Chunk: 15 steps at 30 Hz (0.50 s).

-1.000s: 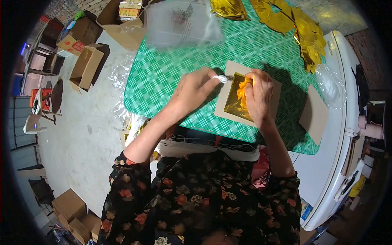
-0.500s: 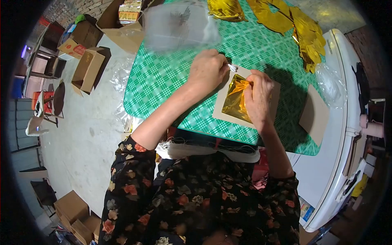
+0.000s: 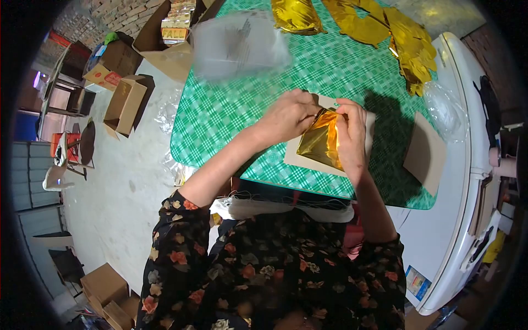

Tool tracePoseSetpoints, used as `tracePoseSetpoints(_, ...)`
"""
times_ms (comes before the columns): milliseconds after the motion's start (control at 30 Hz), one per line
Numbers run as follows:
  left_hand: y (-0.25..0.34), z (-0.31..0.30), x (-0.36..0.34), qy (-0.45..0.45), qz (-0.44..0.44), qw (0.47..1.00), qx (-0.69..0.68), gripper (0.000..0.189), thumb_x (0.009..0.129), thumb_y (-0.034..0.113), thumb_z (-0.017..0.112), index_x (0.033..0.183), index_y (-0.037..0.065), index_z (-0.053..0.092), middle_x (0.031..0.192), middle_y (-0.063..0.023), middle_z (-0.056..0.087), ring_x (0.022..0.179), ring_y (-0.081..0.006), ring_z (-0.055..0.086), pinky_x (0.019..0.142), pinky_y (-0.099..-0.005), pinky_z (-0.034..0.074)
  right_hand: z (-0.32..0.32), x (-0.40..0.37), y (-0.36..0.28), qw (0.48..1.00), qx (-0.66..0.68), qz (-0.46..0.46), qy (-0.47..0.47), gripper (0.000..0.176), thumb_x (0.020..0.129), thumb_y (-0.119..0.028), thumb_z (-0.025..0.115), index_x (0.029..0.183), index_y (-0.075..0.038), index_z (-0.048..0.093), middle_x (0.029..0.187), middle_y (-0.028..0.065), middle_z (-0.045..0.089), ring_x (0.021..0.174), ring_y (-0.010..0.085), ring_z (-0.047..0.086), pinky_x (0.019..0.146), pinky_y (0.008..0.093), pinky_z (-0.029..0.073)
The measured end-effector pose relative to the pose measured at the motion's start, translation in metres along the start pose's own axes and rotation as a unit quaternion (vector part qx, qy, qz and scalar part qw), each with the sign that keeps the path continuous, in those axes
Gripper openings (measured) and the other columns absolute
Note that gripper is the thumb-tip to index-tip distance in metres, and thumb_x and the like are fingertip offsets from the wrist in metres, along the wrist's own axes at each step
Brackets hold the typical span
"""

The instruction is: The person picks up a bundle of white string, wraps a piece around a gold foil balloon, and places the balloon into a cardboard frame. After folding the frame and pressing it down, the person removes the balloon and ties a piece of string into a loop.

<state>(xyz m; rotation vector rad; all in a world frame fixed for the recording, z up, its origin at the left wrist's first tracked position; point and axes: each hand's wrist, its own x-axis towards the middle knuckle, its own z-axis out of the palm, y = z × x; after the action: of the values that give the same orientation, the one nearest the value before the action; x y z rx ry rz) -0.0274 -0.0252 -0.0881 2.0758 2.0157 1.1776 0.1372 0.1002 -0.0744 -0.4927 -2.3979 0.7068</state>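
A folded piece of shiny gold foil (image 3: 317, 146) lies on a square of beige cardboard (image 3: 311, 165) near the table's front edge. My left hand (image 3: 289, 116) is closed at the foil's upper left corner, fingertips pinched against its edge. What else may be between those fingers is hidden. My right hand (image 3: 352, 132) grips the foil's right side, thumb over it and fingers behind, lifting an orange-glinting fold. Underneath both is the green checked table cover (image 3: 231, 121).
Clear plastic bags (image 3: 239, 47) lie at the back left of the table. More gold foil pieces (image 3: 410, 47) spread along the far edge. A second cardboard piece (image 3: 426, 151) and a clear plastic bag (image 3: 443, 113) are at right, beside a white appliance (image 3: 454, 220). Cardboard boxes (image 3: 127, 104) stand left.
My left hand has moved down and right onto the foil's corner; the small white item at its fingertips no longer shows. My right hand has opened up the gathered foil fold.
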Motion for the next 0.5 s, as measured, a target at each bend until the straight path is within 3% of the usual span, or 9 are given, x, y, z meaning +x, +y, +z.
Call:
tracePoseSetpoints(33,-0.001,-0.002,-0.001,-0.028,0.017,0.999,-0.002,0.023,0.086,0.005,0.067,0.108,0.002,0.07,0.096,-0.0127,0.064,0.092,-0.0327,0.061,0.084,-0.043,0.05,0.0,-0.001,0.003,1.0,0.019,0.005,0.002,0.01,0.096,-0.005,0.052,0.106,-0.004,0.053,0.122,0.0117,0.061,0.116,0.032,0.053,0.102,0.043,0.041)
tracePoseSetpoints(133,0.009,-0.017,-0.001,-0.064,-0.056,0.988,-0.133,0.038,0.087,0.0,0.062,0.125,0.006,0.067,0.098,-0.0115,0.063,0.096,-0.0304,0.059,0.087,-0.0428,0.049,0.002,-0.002,0.013,0.997,0.072,0.017,0.006,0.012,0.095,-0.003,0.052,0.106,-0.004,0.053,0.121,0.0128,0.061,0.115,0.0329,0.053,0.101,0.0438,0.042)
tracePoseSetpoints(233,0.015,-0.037,0.002,-0.081,-0.153,0.978,-0.12,0.051,0.086,-0.005,0.059,0.134,0.012,0.063,0.099,-0.01,0.064,0.101,-0.0295,0.057,0.09,-0.0415,0.048,0.003,-0.003,0.016,0.995,0.1,0.02,0.007,0.014,0.093,-0.002,0.052,0.107,-0.003,0.053,0.121,0.0135,0.061,0.114,0.0332,0.053,0.1,0.0447,0.043)
tracePoseSetpoints(367,0.009,-0.036,-0.003,-0.056,-0.086,0.991,0.081,0.042,0.084,0.0,0.066,0.122,0.017,0.072,0.118,-0.0038,0.067,0.112,-0.0262,0.057,0.099,-0.0426,0.043,0.005,-0.003,0.02,0.995,0.102,0.02,0.005,0.015,0.092,-0.001,0.051,0.107,-0.003,0.053,0.121,0.0139,0.062,0.113,0.0331,0.053,0.1,0.0453,0.043)
tracePoseSetpoints(500,0.006,-0.021,-0.012,-0.064,0.016,0.994,0.082,0.039,0.079,0.003,0.071,0.116,0.017,0.074,0.138,0.0002,0.061,0.127,-0.0286,0.051,0.104,-0.0444,0.038,0.007,-0.003,0.02,0.992,0.122,0.036,0.003,0.014,0.092,-0.002,0.052,0.106,-0.003,0.053,0.121,0.0139,0.062,0.113,0.0334,0.053,0.1,0.0454,0.042)
